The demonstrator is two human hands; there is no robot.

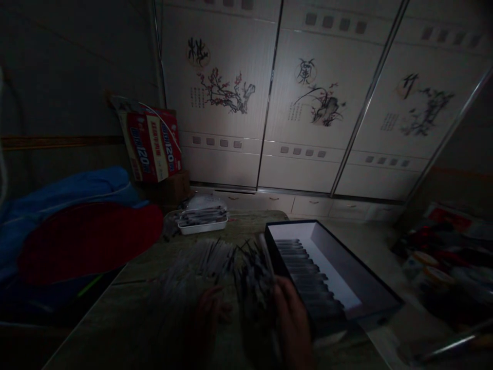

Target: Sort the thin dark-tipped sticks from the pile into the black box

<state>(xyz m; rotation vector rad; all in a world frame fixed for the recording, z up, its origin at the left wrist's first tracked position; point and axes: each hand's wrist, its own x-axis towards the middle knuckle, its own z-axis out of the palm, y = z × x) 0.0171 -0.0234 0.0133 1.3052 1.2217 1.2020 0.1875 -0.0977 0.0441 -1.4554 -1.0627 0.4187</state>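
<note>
The picture is dark. My right hand (290,318) is beside the near left side of an open dark box (346,257), its fingers pressed together round something I cannot make out. Inside the box a row of dark slim sticks (304,264) lies on a pale lining. A pile of thin black pieces (254,272) is on the table left of that hand. My left hand (211,308) is low over the table beside the pile, its fingers dim and blurred. Clear thin pieces (215,257) are spread just beyond it.
A white tray (204,226) of slim pieces stands at the table's far edge (258,215). Blue cloth (77,185) and a red oval item (92,241) are at left. A red and white carton (154,146) stands behind, before white sliding doors (227,169).
</note>
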